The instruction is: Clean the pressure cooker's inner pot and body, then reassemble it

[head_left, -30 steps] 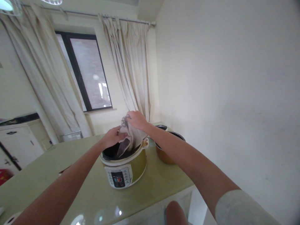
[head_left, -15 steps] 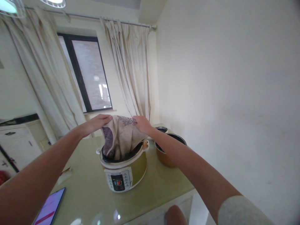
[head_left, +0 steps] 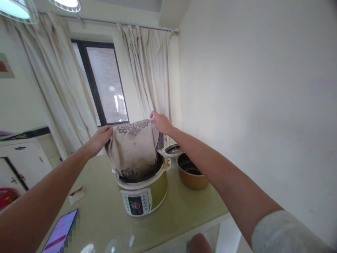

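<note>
A beige cloth [head_left: 135, 149] with a purple-brown pattern hangs stretched between my two hands. My left hand [head_left: 101, 138] is closed on its upper left corner, and my right hand [head_left: 161, 123] pinches the upper right, a little higher. The cloth's lower end dips inside the rim of an electric pressure cooker [head_left: 155, 195], which stands lidless with its control panel toward me. Much of the cooker's inside is hidden behind the cloth. To the right sits a brown inner pot [head_left: 193, 181] with a dark interior, partly covered by my right forearm.
Behind the inner pot lies a lid [head_left: 173, 150]. A phone [head_left: 60, 232] rests on the table [head_left: 100, 196] at the near left, with a small whitish packet [head_left: 77, 195] beyond it. A wall [head_left: 250, 105] rises close on the right.
The cloth has been spread wider and lifted, showing more of its pattern. My right hand has gone up, my left hand slightly left. The view has shifted a little.
</note>
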Tool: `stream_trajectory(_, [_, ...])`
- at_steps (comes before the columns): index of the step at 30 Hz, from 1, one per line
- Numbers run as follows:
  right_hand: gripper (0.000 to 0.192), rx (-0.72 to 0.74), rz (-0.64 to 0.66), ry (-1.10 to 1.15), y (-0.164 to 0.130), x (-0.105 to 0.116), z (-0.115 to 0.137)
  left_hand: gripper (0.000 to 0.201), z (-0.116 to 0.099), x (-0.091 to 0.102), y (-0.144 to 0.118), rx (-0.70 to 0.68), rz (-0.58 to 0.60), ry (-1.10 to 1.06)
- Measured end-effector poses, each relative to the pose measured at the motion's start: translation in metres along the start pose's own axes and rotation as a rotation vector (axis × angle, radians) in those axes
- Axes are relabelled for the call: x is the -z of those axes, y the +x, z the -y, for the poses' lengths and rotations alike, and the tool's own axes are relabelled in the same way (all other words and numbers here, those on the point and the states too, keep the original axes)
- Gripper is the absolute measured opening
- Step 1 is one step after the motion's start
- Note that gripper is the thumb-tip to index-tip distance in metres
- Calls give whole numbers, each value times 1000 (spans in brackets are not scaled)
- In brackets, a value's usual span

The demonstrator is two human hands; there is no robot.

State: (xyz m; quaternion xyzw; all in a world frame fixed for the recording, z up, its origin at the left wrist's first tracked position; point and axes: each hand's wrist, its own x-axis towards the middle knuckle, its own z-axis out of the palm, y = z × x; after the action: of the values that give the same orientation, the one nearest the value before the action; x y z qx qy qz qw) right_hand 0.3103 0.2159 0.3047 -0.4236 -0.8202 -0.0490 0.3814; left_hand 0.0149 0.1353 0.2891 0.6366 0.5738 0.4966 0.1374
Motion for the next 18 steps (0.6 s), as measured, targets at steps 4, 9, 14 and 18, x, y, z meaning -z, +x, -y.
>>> stream_trajectory(4, [17, 36, 57, -24, 5, 14, -7, 71, -4, -1, -7, -76, 50, 153])
stream_trajectory(9, [20, 102, 37, 100, -14, 13, -22, 63, -12, 3, -9, -68, 59, 182])
stream_trajectory(14, [21, 395, 66, 32, -47, 2, -34, 69, -15, 8, -9, 4, 71, 25])
stream_trajectory(18, [26, 559, 100, -73, -68, -1, -50, 76, -5, 18, -8, 26, 149, -118])
